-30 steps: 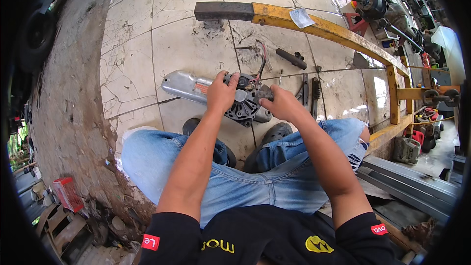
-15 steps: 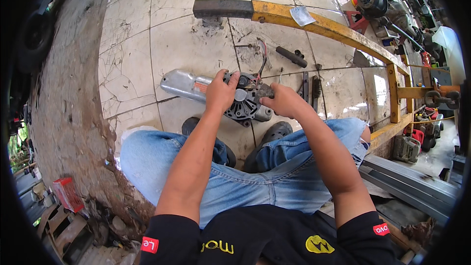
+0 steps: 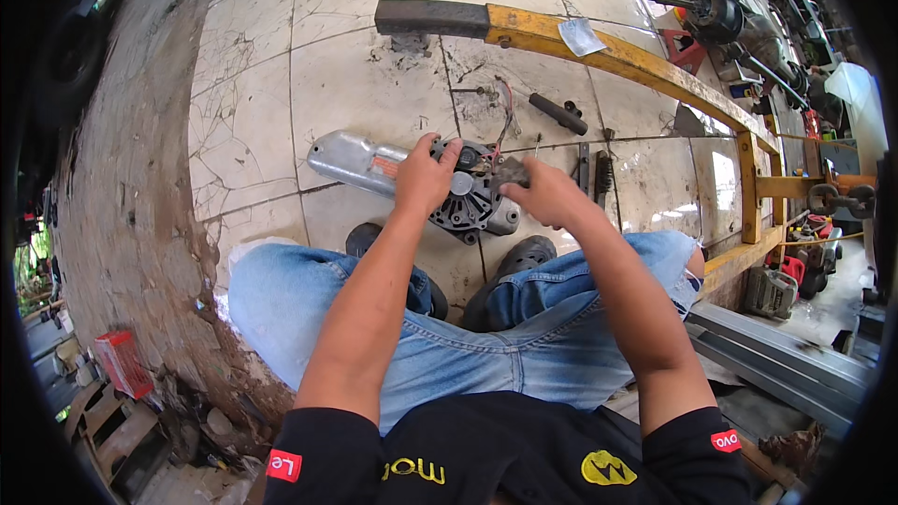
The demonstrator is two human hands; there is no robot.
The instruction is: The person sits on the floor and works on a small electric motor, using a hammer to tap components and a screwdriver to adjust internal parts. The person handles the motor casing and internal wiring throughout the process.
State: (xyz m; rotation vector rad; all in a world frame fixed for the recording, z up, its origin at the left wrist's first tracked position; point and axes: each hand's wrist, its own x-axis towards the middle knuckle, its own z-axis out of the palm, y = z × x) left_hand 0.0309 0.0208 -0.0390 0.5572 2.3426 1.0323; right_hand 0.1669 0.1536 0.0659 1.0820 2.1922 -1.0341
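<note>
A round, slotted metal alternator [image 3: 474, 210] lies on the tiled floor in front of my feet, with wires at its far side. My left hand [image 3: 427, 173] grips its left part, thumb and fingers on the dark rim. Left of it, a long silver metal housing [image 3: 351, 159] with an orange label extends under or beside that hand; whether they join is hidden. Pinched in my right hand [image 3: 545, 192] is a small dark grey, worn piece [image 3: 508, 172], perhaps a rag or sandpaper, held against the alternator's upper right.
Beyond the alternator lie a dark cylindrical tool [image 3: 557, 113], a brush [image 3: 603, 176] and a flat metal strip [image 3: 584, 168]. A yellow steel frame [image 3: 636, 72] with a chain crosses the far right. A red-based stand [image 3: 685, 49] and machine parts [image 3: 716, 11] stand beyond it.
My right hand has shifted slightly right with the grey piece, uncovering a little more of the alternator. The left hand keeps its grip. The whole view has shifted slightly.
</note>
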